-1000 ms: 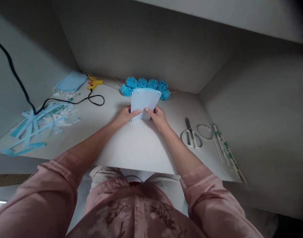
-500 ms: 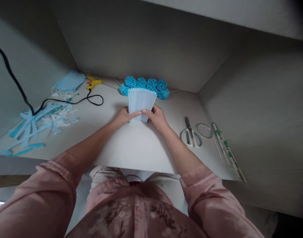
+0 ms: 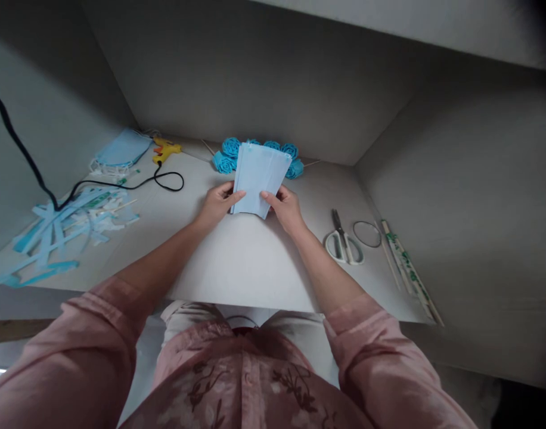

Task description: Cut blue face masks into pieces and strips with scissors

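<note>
A light-blue pleated sheet, like the body of a face mask [image 3: 261, 179], is held up over the table between both my hands. My left hand [image 3: 217, 204] grips its lower left edge, thumb on the front and fingers behind. On the lower right edge my right hand [image 3: 287, 208] pinches it the same way. The sheet fans wider toward the top, and layered edges show at its left side. Behind it lie several blue rolled flowers [image 3: 226, 161], partly hidden by the sheet.
White-handled scissors [image 3: 343, 241], a wire ring [image 3: 367, 233] and thin sticks with green wrapping [image 3: 409, 268] lie at right. At left are a yellow glue gun [image 3: 166, 149] with black cord, a stack of face masks [image 3: 123, 149] and cut blue strips [image 3: 53, 226].
The pleated sheet has risen and tilted to the right, covering more of the flowers. My thumbs have moved apart toward its side edges.
</note>
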Available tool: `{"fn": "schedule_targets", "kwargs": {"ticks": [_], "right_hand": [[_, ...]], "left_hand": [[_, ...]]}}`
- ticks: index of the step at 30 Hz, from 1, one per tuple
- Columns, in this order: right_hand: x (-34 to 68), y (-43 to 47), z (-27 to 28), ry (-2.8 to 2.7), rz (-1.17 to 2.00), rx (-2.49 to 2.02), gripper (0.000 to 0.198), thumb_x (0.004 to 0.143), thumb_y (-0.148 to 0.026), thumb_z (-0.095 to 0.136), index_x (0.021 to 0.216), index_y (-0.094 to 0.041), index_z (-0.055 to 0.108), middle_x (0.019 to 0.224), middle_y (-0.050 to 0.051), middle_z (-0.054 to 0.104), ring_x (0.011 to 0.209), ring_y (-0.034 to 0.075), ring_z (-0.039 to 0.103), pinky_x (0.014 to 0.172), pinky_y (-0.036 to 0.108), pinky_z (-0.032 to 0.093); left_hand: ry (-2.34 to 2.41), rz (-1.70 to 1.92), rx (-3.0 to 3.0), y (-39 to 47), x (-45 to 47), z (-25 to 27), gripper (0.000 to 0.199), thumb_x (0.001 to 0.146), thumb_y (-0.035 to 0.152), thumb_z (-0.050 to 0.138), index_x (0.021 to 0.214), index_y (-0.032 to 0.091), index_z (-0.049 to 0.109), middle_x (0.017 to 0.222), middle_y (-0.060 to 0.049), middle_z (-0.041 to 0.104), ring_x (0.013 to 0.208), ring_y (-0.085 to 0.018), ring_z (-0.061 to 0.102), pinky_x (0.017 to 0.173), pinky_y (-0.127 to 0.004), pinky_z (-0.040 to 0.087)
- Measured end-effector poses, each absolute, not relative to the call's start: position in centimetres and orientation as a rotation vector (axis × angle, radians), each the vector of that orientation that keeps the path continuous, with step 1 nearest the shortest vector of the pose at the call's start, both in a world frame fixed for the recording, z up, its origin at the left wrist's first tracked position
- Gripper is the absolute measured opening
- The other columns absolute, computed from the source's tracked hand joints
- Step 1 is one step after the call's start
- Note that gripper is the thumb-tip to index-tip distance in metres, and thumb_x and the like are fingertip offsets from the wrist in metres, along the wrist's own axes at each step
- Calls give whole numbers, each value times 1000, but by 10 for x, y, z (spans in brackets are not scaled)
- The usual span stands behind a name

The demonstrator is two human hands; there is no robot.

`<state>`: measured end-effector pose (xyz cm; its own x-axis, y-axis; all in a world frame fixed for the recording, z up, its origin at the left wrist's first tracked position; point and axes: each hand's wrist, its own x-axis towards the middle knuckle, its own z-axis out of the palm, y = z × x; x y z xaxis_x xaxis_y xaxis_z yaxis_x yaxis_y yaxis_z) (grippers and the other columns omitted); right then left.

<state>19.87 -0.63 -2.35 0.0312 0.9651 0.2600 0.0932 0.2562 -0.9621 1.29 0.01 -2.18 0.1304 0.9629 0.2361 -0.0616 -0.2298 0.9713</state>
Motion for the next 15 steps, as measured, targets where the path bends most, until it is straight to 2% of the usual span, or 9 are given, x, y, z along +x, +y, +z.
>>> {"fn": "schedule_targets", "kwargs": {"ticks": [2,6,11,15], "right_hand": [[200,-5,-25,-1351,958,-1094,41,69,-51,71,95,-19,67,84,4,66,72,17,58,57,28,48],[202,-4,-26,-1368,978,-1071,46,68,-52,72,101,-20,66,99,6,68,87,21,61,69,32,53],[202,-4,-26,-1370,979,-1068,46,68,-52,73,99,-20,66,98,6,68,89,22,61,73,35,53],[201,-5,-25,-1379,981,-1061,46,69,-52,72,100,-19,66,101,7,68,90,22,62,74,34,53]], "left_hand": [[932,1356,1390,2,13,-19,43,69,48,72,96,16,67,89,-4,70,78,-17,62,69,-28,49],[980,1412,1382,4,12,-17,41,70,52,68,94,19,63,79,-2,64,66,-13,55,59,-24,42],[988,1472,1375,5,12,-16,35,70,51,69,82,20,59,69,2,55,59,-10,48,56,-23,40],[949,1468,1368,4,12,-14,30,70,46,69,76,20,58,68,2,53,57,-9,46,54,-22,39]]}}
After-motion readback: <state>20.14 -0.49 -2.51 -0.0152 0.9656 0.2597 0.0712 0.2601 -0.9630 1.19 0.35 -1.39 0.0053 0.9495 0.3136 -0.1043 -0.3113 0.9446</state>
